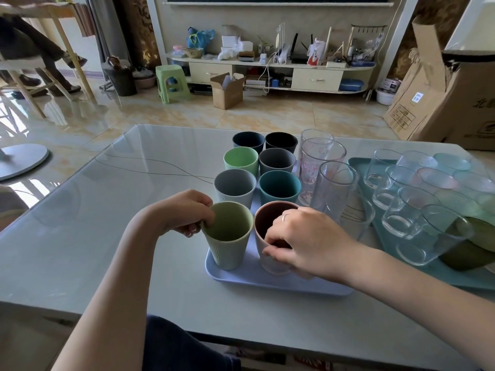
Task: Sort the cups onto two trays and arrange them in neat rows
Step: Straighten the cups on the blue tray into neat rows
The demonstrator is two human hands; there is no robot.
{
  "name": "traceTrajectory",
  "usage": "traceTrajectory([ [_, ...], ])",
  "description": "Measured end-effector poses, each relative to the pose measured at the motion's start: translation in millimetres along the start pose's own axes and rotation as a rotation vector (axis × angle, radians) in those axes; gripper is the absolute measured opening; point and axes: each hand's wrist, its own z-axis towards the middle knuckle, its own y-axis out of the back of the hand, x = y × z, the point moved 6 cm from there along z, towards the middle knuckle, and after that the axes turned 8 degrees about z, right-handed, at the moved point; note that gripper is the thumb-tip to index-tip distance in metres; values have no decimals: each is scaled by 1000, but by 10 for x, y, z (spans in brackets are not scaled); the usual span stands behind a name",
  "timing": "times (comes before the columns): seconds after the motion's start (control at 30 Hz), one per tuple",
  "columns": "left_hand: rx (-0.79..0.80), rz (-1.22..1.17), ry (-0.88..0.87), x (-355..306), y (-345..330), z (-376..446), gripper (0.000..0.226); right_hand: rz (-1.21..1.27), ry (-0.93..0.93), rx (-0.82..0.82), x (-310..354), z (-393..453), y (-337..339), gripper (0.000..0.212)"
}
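A pale blue tray [241, 278] holds two rows of coloured plastic cups running away from me, and a row of tall clear glasses [332, 188] on its right side. My left hand [184, 212] grips the rim of the olive-green cup [230, 245] at the front left, thumb inside. My right hand [308, 242] pinches the rim of the pink cup with a dark brown inside [267, 223] beside it. Both cups stand upright on the tray. To the right, a teal tray [391, 250] carries several clear glass cups [401, 210] in rows.
The trays sit on a glossy grey table [120, 210]. A dark green glass [466, 253] lies at the teal tray's right edge. Cardboard boxes [439, 103] stand beyond the table's far right corner. A TV cabinet [267, 73], a green stool [171, 81] and a seated person [32, 49] are farther off.
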Motion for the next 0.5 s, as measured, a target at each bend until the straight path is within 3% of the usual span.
traceTrajectory([
  [0.2,-2,56,29,20,2,-6,12,-28,9,-27,-2,5,17,33],
  [0.37,-19,40,48,63,78,-13,28,-2,-16,-33,-38,-30,90,42],
  [0.5,-77,-25,65,54,143,-35,42,76,-21,-36,-96,-63,199,34],
])
